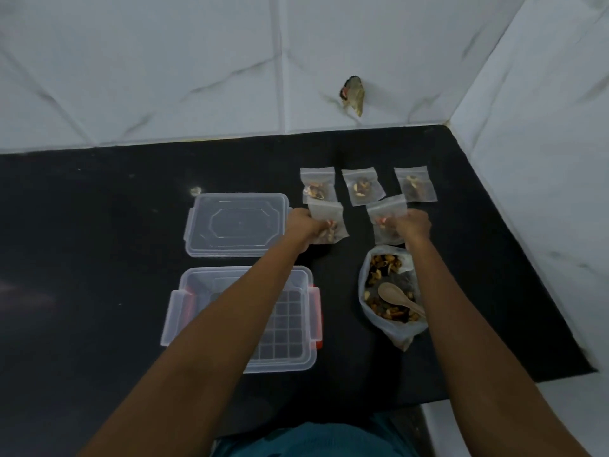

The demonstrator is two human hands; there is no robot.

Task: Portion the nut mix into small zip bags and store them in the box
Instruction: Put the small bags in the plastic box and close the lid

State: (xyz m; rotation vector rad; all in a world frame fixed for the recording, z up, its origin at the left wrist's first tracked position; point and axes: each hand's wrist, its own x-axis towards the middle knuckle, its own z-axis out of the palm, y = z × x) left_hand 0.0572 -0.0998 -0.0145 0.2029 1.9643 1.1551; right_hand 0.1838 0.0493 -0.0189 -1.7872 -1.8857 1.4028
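Closest to me, the clear box [244, 311] sits empty at 6 o'clock. My left hand [304, 225] pinches one small bag [328, 222], my right hand [412, 225] pinches another bag [387, 219]. Three bags [359, 186] wait at 12 o'clock. If a zip is open, nuts may spill out.

A black counter [99, 225] carries everything. Beyond the hands lie three filled zip bags [359, 188] in a row. Under the left forearm stands the open clear box [184, 311], its lid [237, 225] just left of the left hand [304, 225]. Under the right forearm lies a big nut bag [389, 328], apparently open.
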